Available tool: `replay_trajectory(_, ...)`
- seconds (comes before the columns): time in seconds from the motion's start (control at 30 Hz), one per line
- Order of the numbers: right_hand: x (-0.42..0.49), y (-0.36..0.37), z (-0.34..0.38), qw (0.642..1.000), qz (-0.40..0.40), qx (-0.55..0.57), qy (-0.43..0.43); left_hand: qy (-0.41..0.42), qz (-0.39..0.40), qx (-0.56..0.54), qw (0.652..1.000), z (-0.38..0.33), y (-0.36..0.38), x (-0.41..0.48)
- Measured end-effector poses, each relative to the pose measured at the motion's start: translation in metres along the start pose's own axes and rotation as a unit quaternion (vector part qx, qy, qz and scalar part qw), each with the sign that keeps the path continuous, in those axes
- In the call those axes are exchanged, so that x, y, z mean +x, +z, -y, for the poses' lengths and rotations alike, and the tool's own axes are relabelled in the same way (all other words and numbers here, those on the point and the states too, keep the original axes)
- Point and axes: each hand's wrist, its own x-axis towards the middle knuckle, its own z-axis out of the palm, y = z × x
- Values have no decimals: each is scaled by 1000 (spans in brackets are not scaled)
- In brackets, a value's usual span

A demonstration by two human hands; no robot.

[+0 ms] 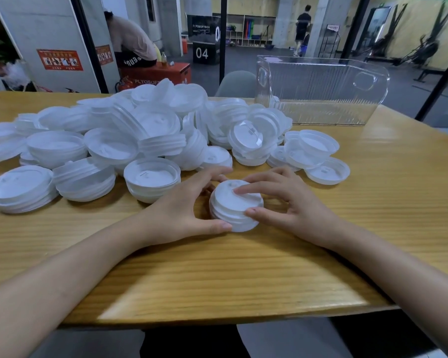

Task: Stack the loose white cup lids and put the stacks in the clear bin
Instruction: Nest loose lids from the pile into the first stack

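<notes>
Lid stack [235, 204] sits on the surface [217, 267], held from both sides. The left hand [184, 210] curls its fingers round the rim and the right hand [292, 202] pinches top and edge, presumably to seat the lids square. Clear bin [321, 99] at one o'clock, well apart; loose lids [140, 133] at eleven.

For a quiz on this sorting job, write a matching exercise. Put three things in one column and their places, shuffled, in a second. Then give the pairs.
Things
1. bin
2. stack
3. pile

Places
A. held between left hand and right hand
B. heaped across the left and middle
C. standing at the far right

Pairs: 1-C, 2-A, 3-B
</notes>
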Motion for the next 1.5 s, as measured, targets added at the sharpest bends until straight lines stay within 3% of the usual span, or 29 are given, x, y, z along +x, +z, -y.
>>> replay_trajectory(0.2,2,-1,-6,999,-29,-25,22,151,-48,152,976,2,3,0)
replay_trajectory(0.4,1,-17,-23,991,-121,-47,33,145,-43,197,969,6,1,9)
replay_trajectory(0.53,1,-26,-40,967,-185,-163,68,147,-49,206,966,9,3,14)
replay_trajectory(0.83,10,-35,-65,940,-150,-290,96,153,-44,179,971,13,3,12)
replay_trajectory(1.0,7,-40,-55,950,-211,-222,55,148,-41,177,972,13,3,11)
replay_trajectory(1.07,5,-39,-43,965,-247,-62,54,145,-40,176,973,13,3,11)
replay_trajectory(1.13,5,-41,-31,952,-272,123,73,142,-39,177,973,12,3,11)
replay_trajectory(1.23,5,-42,-27,923,-269,241,135,142,-37,181,973,12,2,10)
replay_trajectory(1.33,2,-38,-33,940,-216,155,214,140,-37,174,974,11,2,9)
replay_trajectory(1.5,-2,-34,-37,969,-125,-1,215,144,-41,165,975,9,1,7)
